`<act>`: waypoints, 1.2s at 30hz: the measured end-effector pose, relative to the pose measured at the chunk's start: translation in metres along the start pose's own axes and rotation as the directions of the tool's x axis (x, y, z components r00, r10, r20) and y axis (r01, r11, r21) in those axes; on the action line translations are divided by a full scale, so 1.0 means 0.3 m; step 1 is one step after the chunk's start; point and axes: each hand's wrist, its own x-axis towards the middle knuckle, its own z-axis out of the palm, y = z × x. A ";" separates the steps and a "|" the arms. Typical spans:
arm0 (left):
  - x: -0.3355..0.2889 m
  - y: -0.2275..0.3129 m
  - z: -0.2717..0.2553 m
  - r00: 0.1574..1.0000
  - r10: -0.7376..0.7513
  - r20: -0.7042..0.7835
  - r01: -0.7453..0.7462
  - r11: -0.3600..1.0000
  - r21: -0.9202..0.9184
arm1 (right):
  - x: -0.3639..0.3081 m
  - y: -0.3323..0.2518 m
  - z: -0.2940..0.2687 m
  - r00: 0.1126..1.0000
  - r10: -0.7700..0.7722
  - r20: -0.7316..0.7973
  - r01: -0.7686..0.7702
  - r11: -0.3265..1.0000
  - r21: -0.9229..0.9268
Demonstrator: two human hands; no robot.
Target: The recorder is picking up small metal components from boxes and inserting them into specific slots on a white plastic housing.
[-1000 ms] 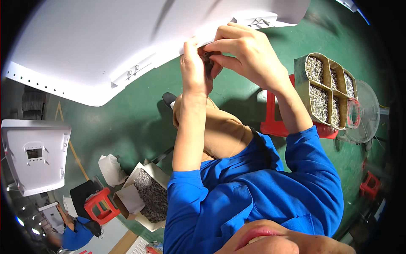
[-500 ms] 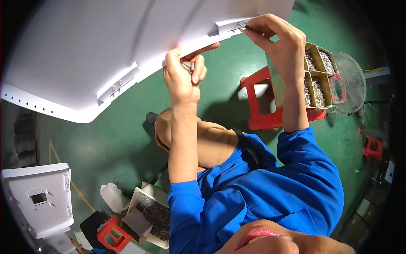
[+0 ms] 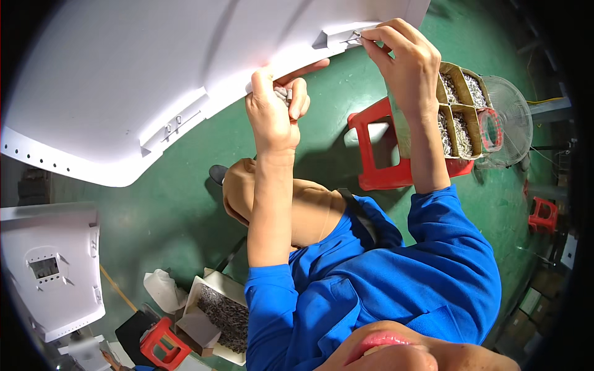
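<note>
A large white curved panel fills the upper left, its edge lined with raised brackets. My left hand holds several small grey cylindrical pieces in its curled fingers. Its thumb lies against the panel's edge, and one finger reaches along the underside. At the far bracket, the thumb and forefinger of my right hand are pinched together beside a small metal pin. Whatever is between those fingertips is too small to make out. Two more pins stand in the nearer bracket.
To the right, a divided box of small parts stands on a red stool, with a fan behind. At lower left are another white panel, a bin of dark pieces, a white bag and another red stool.
The large panel and my left hand sit slightly farther right in view. My right fingertips have shifted slightly at the far bracket. The other white panel at lower left has moved up and tilted.
</note>
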 end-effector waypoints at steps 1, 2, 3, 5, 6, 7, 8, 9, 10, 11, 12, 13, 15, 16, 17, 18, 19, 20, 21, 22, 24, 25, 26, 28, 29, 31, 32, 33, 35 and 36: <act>0.000 0.000 0.002 1.000 0.000 -0.001 0.000 1.000 -0.002 | 0.002 0.000 0.005 1.000 -0.025 -0.015 0.025 1.000 0.007; 0.000 -0.001 0.003 1.000 -0.003 -0.010 0.003 1.000 -0.006 | 0.001 0.001 0.009 1.000 -0.026 -0.014 0.026 1.000 0.007; 0.001 0.000 0.004 1.000 -0.005 -0.017 0.005 1.000 -0.012 | 0.002 0.002 0.011 1.000 -0.003 -0.012 0.004 0.999 0.041; 0.005 0.002 0.004 1.000 -0.003 -0.011 0.003 1.000 -0.012 | 0.005 0.002 0.015 1.000 0.017 -0.009 -0.017 0.997 0.074; 0.003 0.003 0.000 1.000 -0.002 -0.007 0.002 1.000 -0.010 | 0.004 -0.002 0.019 0.999 0.037 0.004 -0.037 0.997 0.073; 0.001 0.006 -0.003 1.000 0.001 -0.010 -0.001 1.000 -0.010 | 0.004 -0.006 0.023 0.998 0.056 0.017 -0.057 0.996 0.072; -0.001 0.012 -0.006 1.000 -0.002 0.026 0.001 1.000 0.026 | 0.007 -0.005 0.031 0.998 0.053 0.017 -0.054 0.996 0.076; -0.009 0.019 -0.016 0.999 -0.003 0.054 0.000 0.998 0.065 | 0.008 -0.004 0.047 1.000 0.005 -0.010 -0.004 0.998 0.062; -0.014 0.023 -0.020 0.999 0.002 0.043 -0.005 0.997 0.071 | 0.009 -0.006 0.061 0.998 -0.043 -0.037 0.045 0.998 0.049; -0.015 0.022 -0.017 0.999 -0.016 0.045 0.014 0.998 0.062 | 0.009 -0.009 0.065 1.000 -0.029 -0.010 0.030 0.998 0.052; -0.020 0.029 -0.022 0.999 -0.030 0.036 0.028 0.998 0.059 | 0.014 -0.025 0.057 0.998 -0.014 0.056 0.017 0.998 -0.053; -0.023 0.033 -0.028 0.996 -0.053 0.071 0.052 0.999 0.011 | 0.036 -0.057 0.038 0.997 -0.081 -0.005 0.081 0.996 -0.035; -0.058 0.050 -0.015 0.997 -0.077 0.032 0.073 0.992 0.099 | 0.055 -0.129 -0.002 0.988 -0.142 -0.059 0.146 0.987 0.073; -0.084 0.060 -0.008 0.998 -0.052 -0.032 0.057 0.985 0.162 | 0.051 -0.162 -0.009 0.985 -0.171 -0.029 0.173 0.957 0.232; -0.110 0.073 -0.024 0.998 -0.054 -0.020 0.057 0.981 0.188 | 0.031 -0.167 0.021 0.979 -0.206 0.013 0.188 0.917 0.353; -0.125 0.080 -0.042 0.998 -0.054 -0.023 0.058 0.979 0.198 | 0.001 -0.155 0.046 0.969 -0.242 0.052 0.192 0.869 0.457; -0.142 0.102 -0.079 0.998 -0.051 0.039 0.051 0.999 0.001 | -0.010 -0.162 0.058 0.970 -0.240 0.028 0.209 0.893 0.399; -0.157 0.129 -0.108 0.994 -0.035 0.100 0.055 0.979 -0.197 | -0.003 -0.165 0.064 0.972 -0.233 0.023 0.203 0.889 0.411; -0.159 0.155 -0.113 0.997 -0.048 0.058 0.063 0.956 -0.286 | 0.009 -0.154 0.071 0.979 -0.205 -0.010 0.193 0.905 0.379; -0.163 0.193 -0.127 0.999 -0.029 0.045 0.034 0.991 -0.129 | 0.027 -0.153 0.072 0.982 -0.184 -0.049 0.190 0.916 0.353; -0.143 0.257 -0.153 0.998 -0.036 0.060 0.046 0.984 -0.170 | 0.041 -0.104 0.081 0.981 -0.177 -0.081 0.195 0.918 0.344; -0.128 0.283 -0.171 0.993 -0.059 0.103 0.076 0.982 -0.173 | 0.038 -0.083 0.083 0.983 -0.161 -0.083 0.180 0.925 0.334; -0.122 0.291 -0.169 0.993 -0.057 0.100 0.073 0.983 -0.168 | 0.035 -0.067 0.080 0.986 -0.145 -0.085 0.165 0.932 0.322; -0.101 0.284 -0.159 0.985 -0.160 0.061 0.161 0.987 -0.010 | 0.043 -0.064 0.066 0.986 -0.135 -0.098 0.158 0.945 0.287; -0.089 0.267 -0.152 0.987 -0.160 0.036 0.160 0.987 -0.011 | 0.040 -0.081 0.056 0.987 -0.122 -0.104 0.147 0.949 0.280; -0.076 0.223 -0.139 0.982 -0.178 0.066 0.179 0.984 -0.015 | 0.024 -0.161 0.019 0.995 -0.074 -0.063 0.093 0.912 0.399; -0.071 0.205 -0.130 0.978 -0.188 0.091 0.191 0.982 -0.015 | 0.028 -0.188 0.005 0.982 -0.189 -0.016 0.178 0.888 0.425; -0.068 0.185 -0.105 0.980 -0.197 0.032 0.195 0.980 0.048 | 0.016 -0.184 0.017 0.971 -0.237 -0.025 0.213 0.816 0.537; -0.056 0.142 -0.073 0.976 -0.217 0.025 0.214 0.972 0.093 | -0.002 -0.206 0.047 0.971 -0.231 0.055 0.164 0.821 0.547; -0.049 0.131 -0.062 0.978 -0.210 -0.007 0.209 0.967 0.147 | 0.008 -0.213 0.062 0.964 -0.252 0.084 0.165 0.816 0.554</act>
